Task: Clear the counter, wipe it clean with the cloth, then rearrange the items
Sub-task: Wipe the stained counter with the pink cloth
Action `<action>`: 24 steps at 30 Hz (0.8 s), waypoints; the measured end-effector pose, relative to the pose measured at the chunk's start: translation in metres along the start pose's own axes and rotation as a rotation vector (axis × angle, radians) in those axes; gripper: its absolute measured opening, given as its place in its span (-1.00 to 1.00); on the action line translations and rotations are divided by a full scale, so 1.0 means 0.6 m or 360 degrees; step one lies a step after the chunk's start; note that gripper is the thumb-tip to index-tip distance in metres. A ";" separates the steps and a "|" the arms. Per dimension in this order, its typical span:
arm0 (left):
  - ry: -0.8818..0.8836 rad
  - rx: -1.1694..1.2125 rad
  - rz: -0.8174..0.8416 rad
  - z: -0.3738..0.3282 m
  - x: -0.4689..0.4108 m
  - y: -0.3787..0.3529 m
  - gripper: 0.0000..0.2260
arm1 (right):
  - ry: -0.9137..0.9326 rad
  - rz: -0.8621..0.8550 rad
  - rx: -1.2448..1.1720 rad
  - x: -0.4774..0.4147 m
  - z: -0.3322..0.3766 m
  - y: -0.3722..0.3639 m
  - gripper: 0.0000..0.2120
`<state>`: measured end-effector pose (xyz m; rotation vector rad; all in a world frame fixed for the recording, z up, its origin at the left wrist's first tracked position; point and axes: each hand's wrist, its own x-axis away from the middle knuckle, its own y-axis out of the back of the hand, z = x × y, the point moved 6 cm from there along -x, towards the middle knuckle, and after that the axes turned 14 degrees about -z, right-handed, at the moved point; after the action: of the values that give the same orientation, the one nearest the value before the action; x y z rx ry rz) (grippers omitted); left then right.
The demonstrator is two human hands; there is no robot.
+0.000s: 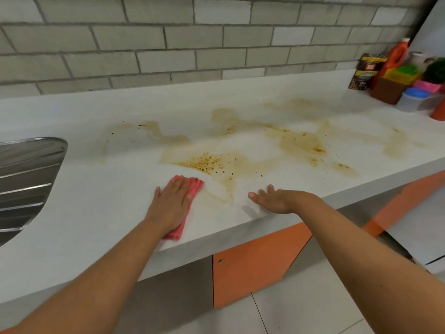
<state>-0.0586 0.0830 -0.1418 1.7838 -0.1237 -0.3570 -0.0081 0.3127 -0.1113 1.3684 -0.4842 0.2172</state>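
Near the counter's (96, 213) front edge, from our head view, our left hand (169, 203) lies flat with fingers spread, pressing the folded red cloth (192, 186) down. Our right hand (274, 200) rests open and empty at three o'clock of it, bracing on the edge. Brown spill (240, 160) with crumbs spreads from twelve to two o'clock of the cloth. We judge it best to push outward in overlapping strokes, gathering crumbs toward the sink (26, 179) at nine o'clock.
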 end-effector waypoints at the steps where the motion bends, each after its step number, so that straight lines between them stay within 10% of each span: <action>1: 0.0102 -0.0041 -0.0024 0.008 -0.023 0.001 -0.55 | 0.0004 0.0004 0.0018 -0.002 0.001 -0.001 -0.33; 11: -0.0350 0.0007 -0.0003 -0.160 0.031 -0.029 -0.55 | 0.0135 0.0023 0.0049 0.008 -0.014 0.007 -0.37; 17: 0.0241 -0.0191 -0.0088 -0.038 -0.057 -0.010 -0.55 | 0.0150 0.0044 0.0011 0.011 -0.017 0.011 -0.39; 24: -0.0262 0.0019 -0.0092 -0.204 -0.006 -0.051 -0.51 | 0.0100 0.0051 -0.0072 0.008 -0.035 0.027 -0.29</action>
<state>-0.0279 0.2053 -0.1458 1.7712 -0.1909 -0.5458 -0.0065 0.3355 -0.0975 1.3066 -0.4562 0.2731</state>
